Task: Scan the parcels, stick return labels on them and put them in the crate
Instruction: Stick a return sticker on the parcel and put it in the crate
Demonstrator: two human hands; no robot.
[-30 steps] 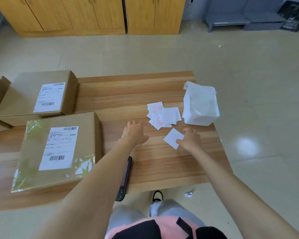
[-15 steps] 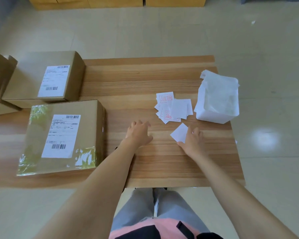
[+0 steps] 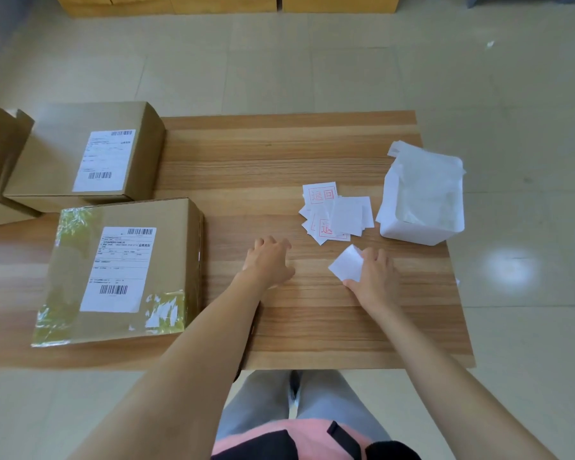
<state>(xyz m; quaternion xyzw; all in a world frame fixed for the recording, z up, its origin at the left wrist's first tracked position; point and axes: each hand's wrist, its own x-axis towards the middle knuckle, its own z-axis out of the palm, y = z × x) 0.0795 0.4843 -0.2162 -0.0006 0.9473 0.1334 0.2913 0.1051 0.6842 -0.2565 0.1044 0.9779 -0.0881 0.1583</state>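
Note:
Two brown cardboard parcels with white shipping labels lie on the left of the wooden table (image 3: 279,154), one near (image 3: 123,270) and one farther back (image 3: 87,154). A loose pile of return labels (image 3: 336,210), some with red print, sits right of the middle. My right hand (image 3: 374,277) pinches a single white return label (image 3: 346,267) just below the pile, and one of its corners is lifted. My left hand (image 3: 269,260) rests palm down on the bare table with loosely curled fingers, holding nothing. A black scanner (image 3: 252,323) is almost wholly hidden under my left forearm.
A white container (image 3: 422,224) stuffed with crumpled white paper stands at the table's right edge. An open cardboard box (image 3: 0,161) is cut off at the far left. Tiled floor surrounds the table, with wooden cabinets at the back.
My head has tilted down, so the table sits lower and larger in view. The label under my right hand has a corner raised. My left hand has stayed in place.

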